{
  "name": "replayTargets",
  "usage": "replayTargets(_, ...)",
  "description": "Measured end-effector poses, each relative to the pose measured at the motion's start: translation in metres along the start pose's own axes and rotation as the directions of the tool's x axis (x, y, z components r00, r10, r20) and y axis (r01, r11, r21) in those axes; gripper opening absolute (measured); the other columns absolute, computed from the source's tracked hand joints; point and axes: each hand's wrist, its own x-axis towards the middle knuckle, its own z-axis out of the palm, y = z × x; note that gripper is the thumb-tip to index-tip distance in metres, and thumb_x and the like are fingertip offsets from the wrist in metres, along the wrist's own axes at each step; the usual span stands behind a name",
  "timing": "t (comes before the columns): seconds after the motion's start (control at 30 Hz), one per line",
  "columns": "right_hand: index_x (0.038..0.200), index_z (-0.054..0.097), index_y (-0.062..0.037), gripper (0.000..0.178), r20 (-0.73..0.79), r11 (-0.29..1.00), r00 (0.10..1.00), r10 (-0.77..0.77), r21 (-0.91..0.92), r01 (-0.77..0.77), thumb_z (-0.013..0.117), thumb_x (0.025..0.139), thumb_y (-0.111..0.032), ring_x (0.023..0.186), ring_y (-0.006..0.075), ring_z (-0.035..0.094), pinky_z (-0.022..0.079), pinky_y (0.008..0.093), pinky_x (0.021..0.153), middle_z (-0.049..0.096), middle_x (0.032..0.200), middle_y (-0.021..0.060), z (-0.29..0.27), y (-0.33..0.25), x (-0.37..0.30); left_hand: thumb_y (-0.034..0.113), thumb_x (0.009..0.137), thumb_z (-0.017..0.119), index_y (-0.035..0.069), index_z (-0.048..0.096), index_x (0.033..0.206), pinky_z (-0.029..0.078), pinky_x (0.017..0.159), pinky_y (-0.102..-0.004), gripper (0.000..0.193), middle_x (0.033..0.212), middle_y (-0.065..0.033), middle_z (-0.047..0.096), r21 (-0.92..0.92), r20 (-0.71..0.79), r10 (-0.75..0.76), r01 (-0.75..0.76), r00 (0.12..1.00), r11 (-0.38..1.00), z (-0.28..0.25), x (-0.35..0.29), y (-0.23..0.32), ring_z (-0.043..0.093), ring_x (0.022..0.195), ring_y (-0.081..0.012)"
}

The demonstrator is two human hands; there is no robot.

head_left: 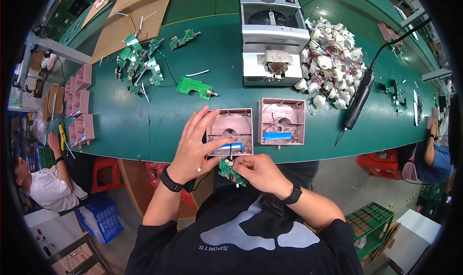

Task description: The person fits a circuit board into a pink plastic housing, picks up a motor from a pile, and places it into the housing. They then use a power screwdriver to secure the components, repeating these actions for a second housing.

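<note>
A pink plastic housing (229, 112) lies at the front edge of the table, with a blue cylindrical battery (235, 147) in its lower part. My left hand (193, 145) rests against its left side, fingers spread; one finger reaches over the wall beside the battery. My right hand (263, 173) pinches a small green circuit board (231, 173), tilted just below the housing's front wall. A thin wire with a small white connector (199, 169) hangs by my left hand. To the right stands a second pink housing (281, 101), also holding a blue battery (278, 137).
Behind the housings stands a grey-white machine (275, 39), with a heap of white wired parts (333, 63) beside it. A black soldering-iron-like tool (359, 99) hangs point-down at right. Green boards (193, 87) lie at left; pink housings (81, 130) line the left end. People sit at both sides.
</note>
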Motion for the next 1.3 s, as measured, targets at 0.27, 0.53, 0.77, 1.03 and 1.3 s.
replayTargets(0.27,0.103,0.072,0.0035,0.022,-0.025,0.994,0.998,0.057,0.090,-0.055,0.060,0.102,-0.015,0.066,0.0079,0.065,0.050,0.0249,0.060,0.075,0.079,0.0043,0.002,0.001,0.001,0.004,0.066,0.078,0.017,0.071,0.113,0.028,0.121,-0.0606,0.049,0.147,-0.0126,0.051,0.056,0.040,-0.044,0.042,0.998,0.998,0.003,0.005,0.005,0.036,0.148,-0.0418)
replayTargets(0.53,0.125,0.065,0.0043,0.030,-0.179,0.937,0.978,0.111,0.347,-0.043,0.059,0.104,-0.017,0.059,0.0108,0.067,0.048,0.0235,0.049,0.074,0.085,0.0055,-0.002,-0.014,-0.013,-0.002,0.065,0.073,0.017,0.070,0.116,0.027,0.121,-0.0619,0.055,0.133,-0.0076,0.057,0.188,-0.026,-0.093,0.096,0.995,0.977,0.013,0.017,0.003,0.038,0.147,-0.0385)
replayTargets(0.77,0.125,0.064,0.0033,0.028,-0.289,0.995,0.954,-0.084,0.019,0.094,0.064,0.101,-0.012,0.062,0.0126,0.071,0.053,0.0243,0.054,0.074,0.094,0.0106,-0.018,-0.007,-0.050,-0.002,0.067,0.074,0.019,0.066,0.127,0.029,0.121,-0.0602,0.064,0.138,-0.0098,0.055,0.161,-0.005,-0.067,0.067,0.998,0.985,0.003,0.021,0.006,0.039,0.146,-0.0384)
replayTargets(1.03,0.117,0.067,0.0039,0.025,-0.238,0.982,0.960,-0.144,-0.152,0.110,0.070,0.096,-0.009,0.066,0.0141,0.072,0.056,0.0259,0.061,0.075,0.090,0.0092,-0.035,-0.001,-0.087,0.002,0.073,0.079,0.014,0.058,0.140,0.039,0.118,-0.0461,0.072,0.149,-0.0144,0.051,0.129,0.001,-0.172,0.171,0.985,0.977,-0.082,0.029,-0.030,0.045,0.142,-0.0378)
replayTargets(1.3,0.113,0.068,0.0040,0.024,-0.198,0.915,0.925,-0.324,-0.314,0.253,0.072,0.093,-0.008,0.065,0.0152,0.071,0.056,0.0266,0.062,0.074,0.089,0.0096,-0.037,-0.010,-0.081,0.007,0.078,0.081,0.011,0.057,0.141,0.047,0.107,-0.0456,0.067,0.140,-0.0148,0.059,0.375,0.153,-0.078,0.015,0.985,0.927,-0.066,0.072,-0.077,0.055,0.129,-0.0384)
